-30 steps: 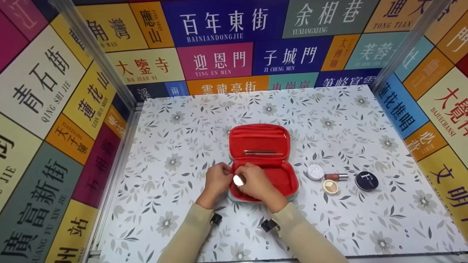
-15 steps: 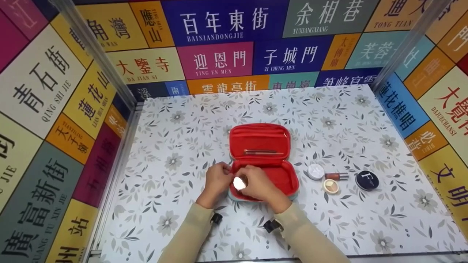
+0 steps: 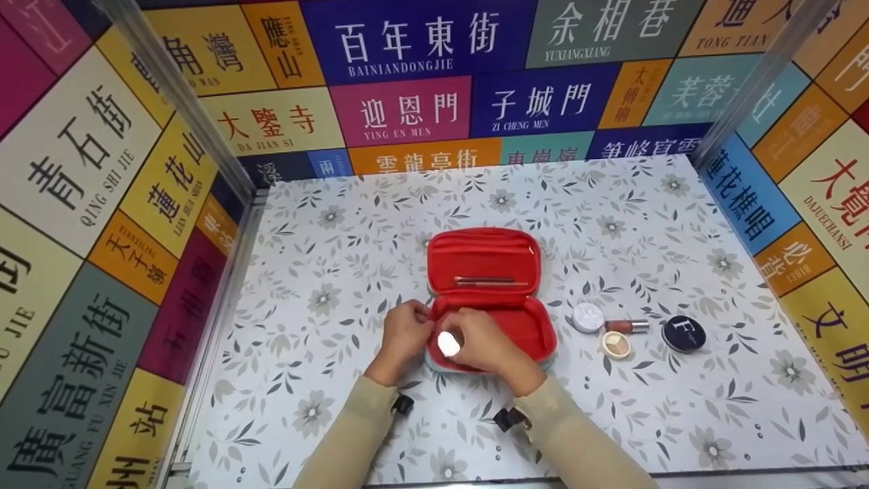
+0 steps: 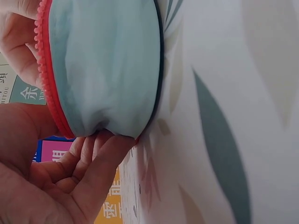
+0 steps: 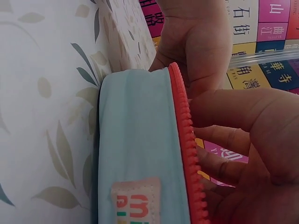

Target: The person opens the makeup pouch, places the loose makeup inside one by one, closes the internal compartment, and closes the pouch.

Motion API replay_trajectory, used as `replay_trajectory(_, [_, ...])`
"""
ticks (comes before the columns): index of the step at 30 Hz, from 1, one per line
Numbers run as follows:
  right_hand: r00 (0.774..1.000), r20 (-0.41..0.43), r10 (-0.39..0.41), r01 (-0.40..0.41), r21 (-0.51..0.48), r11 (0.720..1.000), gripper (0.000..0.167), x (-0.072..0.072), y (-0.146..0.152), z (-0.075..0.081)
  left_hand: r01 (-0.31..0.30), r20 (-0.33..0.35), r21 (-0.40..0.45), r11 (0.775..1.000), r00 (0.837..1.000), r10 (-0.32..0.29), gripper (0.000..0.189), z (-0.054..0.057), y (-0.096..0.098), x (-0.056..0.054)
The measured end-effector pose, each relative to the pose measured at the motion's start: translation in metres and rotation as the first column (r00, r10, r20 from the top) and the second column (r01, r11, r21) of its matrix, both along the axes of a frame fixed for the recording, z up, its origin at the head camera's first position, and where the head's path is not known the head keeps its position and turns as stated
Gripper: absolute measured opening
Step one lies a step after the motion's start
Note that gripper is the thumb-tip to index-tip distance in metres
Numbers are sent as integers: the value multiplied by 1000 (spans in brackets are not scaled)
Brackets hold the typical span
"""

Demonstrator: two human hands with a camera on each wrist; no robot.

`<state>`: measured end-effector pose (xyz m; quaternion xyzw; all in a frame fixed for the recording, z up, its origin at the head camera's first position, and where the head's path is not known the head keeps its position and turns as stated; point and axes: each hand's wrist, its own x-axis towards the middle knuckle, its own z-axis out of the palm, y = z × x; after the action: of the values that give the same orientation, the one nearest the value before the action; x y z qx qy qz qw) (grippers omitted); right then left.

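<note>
A light blue zip case (image 3: 523, 329) with a red lining lies unfolded on the table, its lid toward the back. Slim makeup brushes (image 3: 485, 280) lie in the lid. My left hand (image 3: 406, 334) pinches the case's left end; in the left wrist view its fingers press a dent into the blue side wall (image 4: 105, 70). My right hand (image 3: 481, 339) is over the left part of the lower half, curled round a small shiny round thing (image 3: 449, 343) that glares white, its kind unclear. In the right wrist view, the right fingers reach past the red zipper (image 5: 187, 135); the shiny thing is hidden there.
Right of the case are a white round jar (image 3: 588, 318), a lip gloss tube (image 3: 626, 326), a small round concealer palette (image 3: 616, 346) and a dark blue compact (image 3: 683, 333). The floral tabletop (image 3: 339, 244) meets sign-covered walls (image 3: 411, 112) behind and at both sides.
My right hand has shifted slightly right and toward me, carrying the shiny thing along. The left hand keeps its hold on the case end.
</note>
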<state>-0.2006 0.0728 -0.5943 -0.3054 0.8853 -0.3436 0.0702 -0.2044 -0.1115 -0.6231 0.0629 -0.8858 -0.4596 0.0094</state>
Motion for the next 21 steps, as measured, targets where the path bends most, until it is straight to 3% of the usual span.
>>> replay_trajectory(8, [999,33,-9,9,2,1000,31,1,8,1,-2,-2,12,1000,1000,2,6,-1,0,1])
replay_trajectory(21, [987,33,-160,156,98,983,44,-3,37,10,-2,-3,13,1000,1000,2,7,1,0,3])
